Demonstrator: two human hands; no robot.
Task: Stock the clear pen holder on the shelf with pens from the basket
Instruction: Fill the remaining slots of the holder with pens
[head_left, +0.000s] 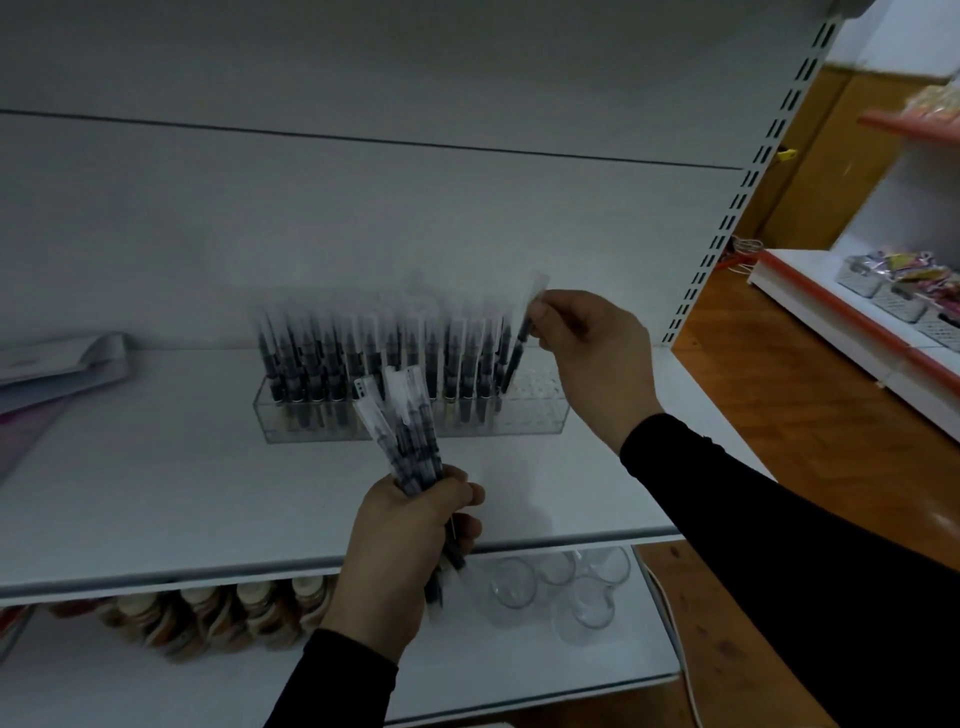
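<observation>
One pen (519, 348) pinched by right hand (597, 358) at pen holder (540, 415) free right end; left hand (410, 525) grips bundle (400, 421).

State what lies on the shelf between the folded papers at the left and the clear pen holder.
Nothing: in the head view, the white shelf is bare between the folded papers and the clear pen holder.

Clear glasses (563, 584) and jars (218, 613) sit on the lower shelf; papers (57, 371) lie left.

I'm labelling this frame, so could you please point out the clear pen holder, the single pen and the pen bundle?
clear pen holder (535, 410): head view, empty right end.
single pen (514, 364): head view, dark barrel.
pen bundle (410, 441): head view, middle of barrels.
</observation>
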